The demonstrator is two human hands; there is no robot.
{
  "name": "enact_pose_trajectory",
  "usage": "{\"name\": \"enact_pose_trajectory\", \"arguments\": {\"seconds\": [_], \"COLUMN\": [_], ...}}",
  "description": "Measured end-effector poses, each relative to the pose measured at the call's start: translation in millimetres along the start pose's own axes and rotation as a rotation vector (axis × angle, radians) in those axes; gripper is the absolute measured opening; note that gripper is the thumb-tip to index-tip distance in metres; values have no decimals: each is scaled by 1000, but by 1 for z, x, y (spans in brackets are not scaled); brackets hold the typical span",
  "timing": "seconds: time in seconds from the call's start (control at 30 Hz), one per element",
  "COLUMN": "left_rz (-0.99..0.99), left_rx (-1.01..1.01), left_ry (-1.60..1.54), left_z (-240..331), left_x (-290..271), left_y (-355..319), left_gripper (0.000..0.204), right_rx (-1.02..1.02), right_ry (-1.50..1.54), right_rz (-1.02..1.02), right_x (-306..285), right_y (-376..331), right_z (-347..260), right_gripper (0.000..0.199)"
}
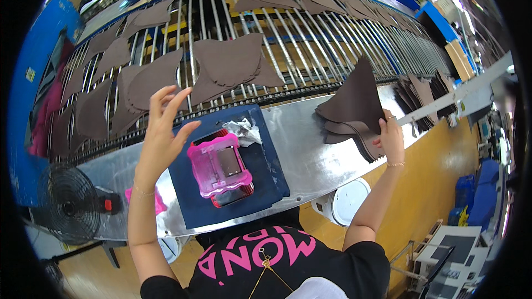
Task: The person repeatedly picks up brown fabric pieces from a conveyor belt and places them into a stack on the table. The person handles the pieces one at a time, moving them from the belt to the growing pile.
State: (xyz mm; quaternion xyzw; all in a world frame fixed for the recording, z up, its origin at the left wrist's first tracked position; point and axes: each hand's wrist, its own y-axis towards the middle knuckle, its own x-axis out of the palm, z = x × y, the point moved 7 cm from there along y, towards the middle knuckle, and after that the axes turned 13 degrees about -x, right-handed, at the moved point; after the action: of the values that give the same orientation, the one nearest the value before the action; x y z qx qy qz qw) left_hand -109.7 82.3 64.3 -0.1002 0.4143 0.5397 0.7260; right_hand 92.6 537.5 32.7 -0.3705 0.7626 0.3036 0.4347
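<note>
**Brown stack lifted at the right, open hand raised at the left**

Across the back, a long roller conveyor [343, 39], strewn with flat brown cut pieces [227, 58] lying singly and overlapped. In front of it, a curved steel bench [310, 155]. At the lower left, beside the bench, a black fan [69, 207].

On the bench, straight ahead, a dark blue mat [266, 177]. On the mat, a pink translucent frame [219, 169] sitting over a dark red-edged block (possibly a stamp or press of some kind; hard to tell through the plastic). Just behind it and touching its far corner, a crumpled white wad [243, 130].

Held up over the right end of the bench, well apart from the mat: a fanned stack of brown pieces [354, 105], top sheet standing nearly upright, lower sheets drooping. Pinched at the lower right edge by the right hand [392, 135], fingers closed around the bundle, thumb side hidden behind it.

Raised above the mat's left edge: the left hand [160, 133], fingers spread wide, holding and touching nothing.

Judged as a picking-up or sorting step, stack in the air and not yet set anywhere. Next called for, most likely: a second grip from the free hand to square the sagging sheets, and a bare patch of mat or bench beside the pink frame.
</note>
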Motion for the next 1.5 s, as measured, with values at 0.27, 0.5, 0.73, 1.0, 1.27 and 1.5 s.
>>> {"name": "enact_pose_trajectory", "arguments": {"seconds": [0.27, 0.5, 0.73, 1.0, 1.27, 1.5], "left_rz": [32, -141, 370, 310, -16, -129], "left_rx": [-84, -499, -379, -509, -485, -89], "left_ry": [-305, -831, -403, -236, -260, 55], "left_z": [10, -32, -55, -55, -56, -2], "left_x": [20, -37, -152, -146, -61, 2], "left_y": [4, -24, -93, -113, -103, -55], "left_gripper": [73, 26, 26, 9, 6, 7], "right_rx": [-599, -612, -1106, -1173, -1133, -652], "right_ry": [654, 1405, 707, 569, 440, 485], "right_rz": [124, -116, -44, 9, 29, 82], "right_x": [-20, 49, 126, 140, 130, 123], "right_y": [-23, -35, -61, -73, -69, -66], "right_z": [-171, -251, -293, -282, -210, -100], "right_gripper": [29, 27, 18, 14, 25, 18]}}
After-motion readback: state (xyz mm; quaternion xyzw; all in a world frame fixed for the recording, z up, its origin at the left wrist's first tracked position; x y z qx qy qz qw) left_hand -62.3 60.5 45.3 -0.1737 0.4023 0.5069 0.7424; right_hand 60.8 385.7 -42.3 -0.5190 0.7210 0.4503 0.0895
